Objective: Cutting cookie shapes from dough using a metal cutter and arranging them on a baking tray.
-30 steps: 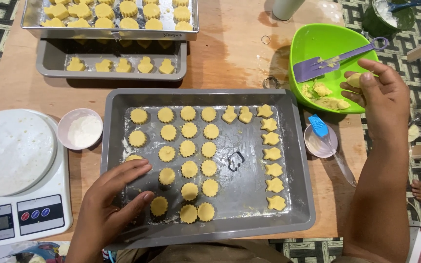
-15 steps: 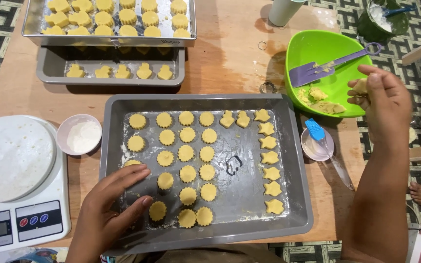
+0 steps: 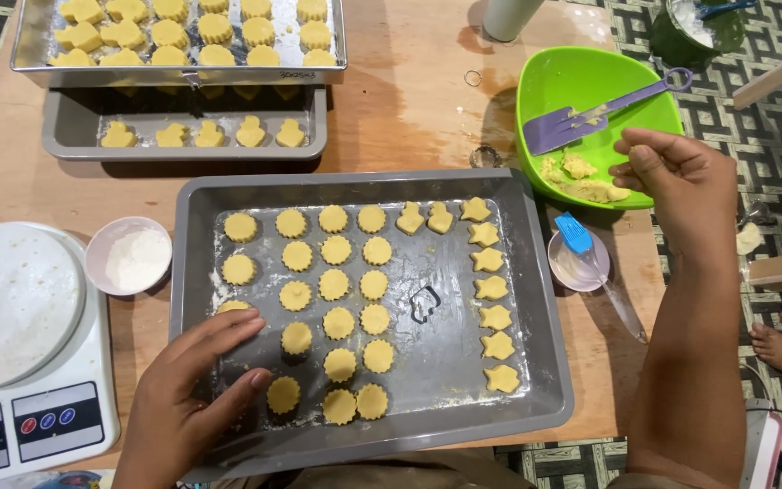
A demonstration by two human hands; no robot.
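While cookies (image 3: 337,282) fill tray (image 3: 445,186), bowl (image 3: 558,77) holds dough (image 3: 581,177)

Matt grey metal tray (image 3: 536,299) (floury); glossy green plastic bowl (image 3: 590,77)

- Grey baking tray (image 3: 536,299): rectangular, flat on the wooden table, floured base.
- Round scalloped dough cookies (image 3: 337,282) in rows at left.
- Star-shaped cookies (image 3: 492,288) along its right side.
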